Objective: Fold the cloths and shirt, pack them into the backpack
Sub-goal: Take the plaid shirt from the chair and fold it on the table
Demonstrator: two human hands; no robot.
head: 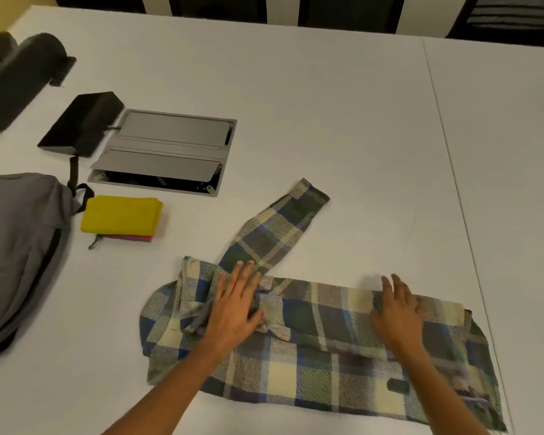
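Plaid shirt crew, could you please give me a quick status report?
Left hand and right hand flat on plaid shirt. One sleeve unfolded. Yellow cloth folded beside grey backpack. Nothing blocking.

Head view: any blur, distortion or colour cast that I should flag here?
Head view: warm, dim yellowish cast over the white table; wide-angle bending shows in the table seam; slight motion blur on the right hand and the plaid shirt near it; the left hand is sharper; no strong glare.

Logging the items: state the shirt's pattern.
Plaid shirt in blue, green and cream, head view.
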